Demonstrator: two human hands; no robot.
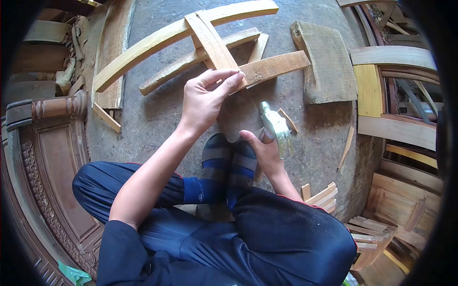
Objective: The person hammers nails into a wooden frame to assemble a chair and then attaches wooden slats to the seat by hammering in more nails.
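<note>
My left hand (pixel 205 97) reaches forward with thumb and fingertips pinched together over a corner of a wooden frame; what they pinch, if anything, is too small to make out. Under those fingertips, a flat crosspiece (pixel 214 43) meets a shorter wooden rail (pixel 279 66). The far end of the crosspiece joins a long curved rail (pixel 143 53). My right hand (pixel 267 155) is wrapped round a hammer (pixel 275 125) close below its metal head, above the floor and apart from the frame. Part of its handle is hidden by the hand.
A thick board (pixel 329 62) lies to the right beneath the short rail's end. Another plank (pixel 114 52) lies at the left. Thin wood strips (pixel 322 198) are by my right knee. Carved panels (pixel 62 157) stand left; wooden frames (pixel 396 126) line the right.
</note>
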